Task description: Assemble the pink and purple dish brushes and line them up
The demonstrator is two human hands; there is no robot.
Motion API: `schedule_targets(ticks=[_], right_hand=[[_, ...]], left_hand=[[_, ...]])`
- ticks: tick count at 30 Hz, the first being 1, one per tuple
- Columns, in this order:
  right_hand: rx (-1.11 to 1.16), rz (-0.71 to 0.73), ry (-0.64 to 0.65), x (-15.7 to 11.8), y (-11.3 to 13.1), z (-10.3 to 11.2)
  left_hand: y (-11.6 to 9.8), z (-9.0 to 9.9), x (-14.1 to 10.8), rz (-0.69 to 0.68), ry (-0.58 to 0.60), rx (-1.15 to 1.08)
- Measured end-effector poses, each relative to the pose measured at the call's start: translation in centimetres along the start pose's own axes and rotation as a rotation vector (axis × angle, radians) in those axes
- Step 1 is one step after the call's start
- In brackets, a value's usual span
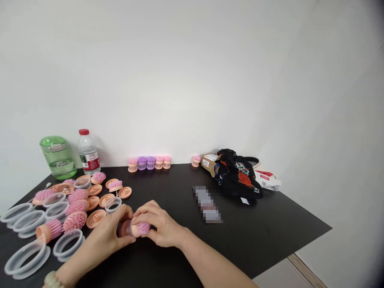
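Between both hands, low over the black table, lies a scrubbing brush (143,229) on its side, with pink bristles, a peach collar and a clear body. My left hand (111,230) grips the clear and peach end. My right hand (160,224) closes round the collar and bristle end, its fingertips on top. To the left lie loose parts: clear ring-shaped pieces (28,260), pink bristle heads (75,221) and peach round caps (96,218). A small clear ring (113,204) rests just beyond my left hand. The fingers partly hide the brush's middle.
Along the wall stands a row of assembled pink and purple brushes (150,162), with one pink brush (196,161) apart. A green bottle (58,158) and a red-capped water bottle (89,154) stand back left. A cardboard box (209,164) and black patterned bag (240,176) lie right on the black table (255,236).
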State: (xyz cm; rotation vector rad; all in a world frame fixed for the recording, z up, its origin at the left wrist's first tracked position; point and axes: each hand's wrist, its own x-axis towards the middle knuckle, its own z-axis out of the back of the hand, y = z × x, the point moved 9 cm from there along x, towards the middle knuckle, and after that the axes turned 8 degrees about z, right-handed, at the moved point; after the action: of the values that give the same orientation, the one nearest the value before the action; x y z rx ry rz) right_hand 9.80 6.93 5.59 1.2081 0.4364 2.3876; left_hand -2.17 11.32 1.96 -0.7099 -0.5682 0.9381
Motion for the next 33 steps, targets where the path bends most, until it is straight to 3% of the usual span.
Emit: schedule_targets(ticks=[2,6,8,12,16,19,23,26,29,33], right_hand=[[0.117,0.006,-0.019,0.1,0.1,0.4],[0.374,-0.049,-0.1,-0.2,-1.0,1.2],[0.413,-0.142,-0.195,-0.9,-3.0,1.8],[0.113,-0.472,-0.243,-3.2,-7.9,1.9],[-0.06,-0.592,-0.231,-4.3,-9.4,1.7],[-0.123,-0.548,-0.244,-3.8,-8.2,2.0],[-0.19,-0.293,-0.267,-2.0,-4.2,2.6],[-0.124,-0.191,-0.162,-1.3,-2.3,1.2],[-0.111,-0.248,-0.061,-1.5,-2.4,-0.3],[-0.094,-0.366,-0.069,-2.0,-3.5,-0.9]], left_hand=[[-0.1,-0.5,-0.3,0.081,0.16,-0.251],[-0.6,-3.2,-2.1,0.29,0.567,-0.724],[-0.8,-3.8,-2.6,0.318,0.626,-0.816],[-0.3,-2.7,-2.2,0.254,0.445,-0.803],[0.4,-1.1,-1.6,0.203,0.253,-0.694],[0.8,0.1,-0.8,0.179,0.132,-0.591],[1.4,1.4,0.5,0.14,-0.047,-0.419],[1.3,1.1,0.9,0.065,-0.071,-0.341],[1.1,0.2,0.9,0.012,-0.024,-0.337],[1.4,-0.3,0.9,0.036,-0.005,-0.318]])
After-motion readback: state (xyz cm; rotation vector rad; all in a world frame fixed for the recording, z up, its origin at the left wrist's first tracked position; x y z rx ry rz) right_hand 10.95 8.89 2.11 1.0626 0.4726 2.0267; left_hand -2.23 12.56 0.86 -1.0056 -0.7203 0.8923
